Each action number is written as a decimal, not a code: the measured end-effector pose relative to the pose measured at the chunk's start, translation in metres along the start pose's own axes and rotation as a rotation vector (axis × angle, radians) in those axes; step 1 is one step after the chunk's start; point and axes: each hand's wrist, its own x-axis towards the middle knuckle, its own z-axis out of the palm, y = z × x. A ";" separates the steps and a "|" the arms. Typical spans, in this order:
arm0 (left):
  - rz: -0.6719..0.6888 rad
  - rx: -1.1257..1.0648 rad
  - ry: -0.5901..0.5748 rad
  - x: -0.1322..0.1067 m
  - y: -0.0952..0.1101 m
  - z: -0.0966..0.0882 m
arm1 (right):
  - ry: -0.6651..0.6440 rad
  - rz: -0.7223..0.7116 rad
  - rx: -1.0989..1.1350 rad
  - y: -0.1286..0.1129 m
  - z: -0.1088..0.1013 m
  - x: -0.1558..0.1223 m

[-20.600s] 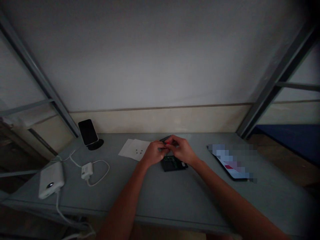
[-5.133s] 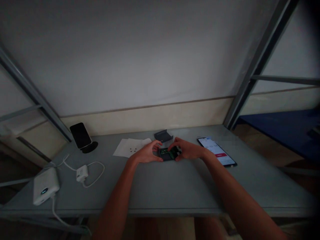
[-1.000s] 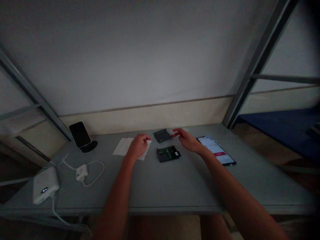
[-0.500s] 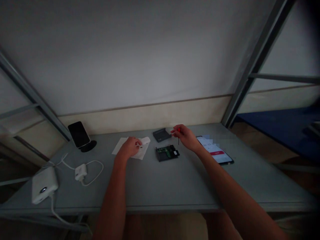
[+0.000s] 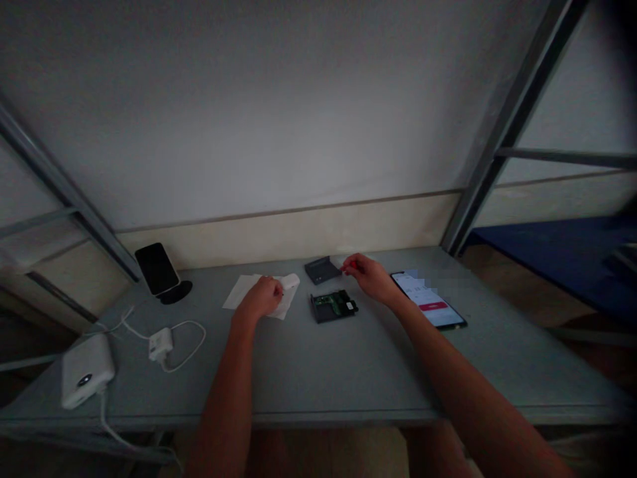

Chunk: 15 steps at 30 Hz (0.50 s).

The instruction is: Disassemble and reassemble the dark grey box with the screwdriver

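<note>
My left hand (image 5: 263, 297) is over a sheet of white paper (image 5: 239, 289), its fingers pinched together; what they hold, if anything, is too small to make out. A small white object (image 5: 290, 281) lies on the paper's right part, beside the fingertips. In my right hand (image 5: 369, 277) is a small screwdriver (image 5: 353, 264) with a red handle, held between the fingers. Between the hands lies an opened dark case with a green circuit board (image 5: 334, 305). Behind it rests a dark grey cover (image 5: 322, 269), close to the right fingertips.
A phone with a lit screen (image 5: 428, 300) lies right of my right hand, partly under the forearm. At the left are a dark-screened device on a stand (image 5: 157, 269), a white adapter with a looped cable (image 5: 160, 344) and a white power bank (image 5: 88, 370). A wall borders the desk behind.
My left hand has shifted slightly right over the paper, its fingers now curled closer together. My right hand has dropped a little, and the screwdriver's shaft no longer shows clearly.
</note>
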 end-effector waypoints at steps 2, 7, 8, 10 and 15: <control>-0.012 0.016 0.003 0.000 0.003 0.000 | -0.012 -0.011 -0.084 -0.001 -0.002 -0.001; -0.083 -0.023 0.045 -0.001 0.011 -0.003 | -0.033 -0.004 -0.109 -0.003 -0.002 -0.002; -0.090 -0.054 0.038 -0.002 0.013 -0.005 | -0.024 0.012 -0.080 -0.003 -0.001 -0.001; -0.084 -0.121 0.009 -0.003 0.017 -0.007 | 0.010 0.050 -0.006 -0.004 0.001 0.000; 0.020 -0.240 -0.056 -0.004 0.036 -0.009 | 0.068 0.070 0.137 -0.012 0.000 0.001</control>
